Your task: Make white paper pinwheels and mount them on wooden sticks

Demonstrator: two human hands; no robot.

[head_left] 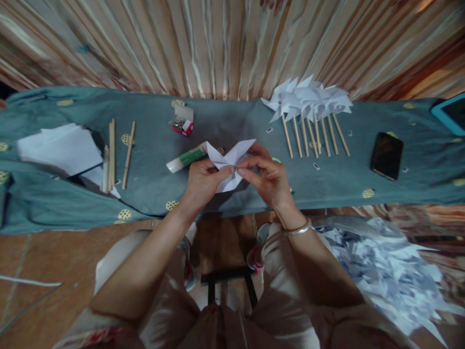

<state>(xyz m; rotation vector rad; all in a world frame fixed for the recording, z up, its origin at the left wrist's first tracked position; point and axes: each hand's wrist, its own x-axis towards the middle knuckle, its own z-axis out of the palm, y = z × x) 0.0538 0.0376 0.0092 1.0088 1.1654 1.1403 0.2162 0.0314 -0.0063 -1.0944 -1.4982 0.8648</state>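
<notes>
The pinwheel [229, 158] is at the middle of the table [232, 116], raised between the two hands near the right end of the glue stick [187, 158]. It looks to be plain folded paper, so it should weigh almost nothing, bend easily and crease for good if squeezed. The blades seem the weakest part (the tips most of all); the safer hold is the centre, where the folds gather and the paper is likely stiffest. Slipping seems a small worry, tearing a larger one.

The left hand [204, 180] comes in from the near left, its thumb laid on the paper just left of the centre and its fingers mostly hidden behind, closed lightly on the pinwheel. The right hand [267, 177] comes from the near right, thumb and forefinger nearly together at the centre, the other fingers curled loosely round the right blade; whether they pinch a small pin there is too small to tell. Both forearms slant inward, the wrists low at the near edge, a bracelet [300, 229] on the right one.
</notes>
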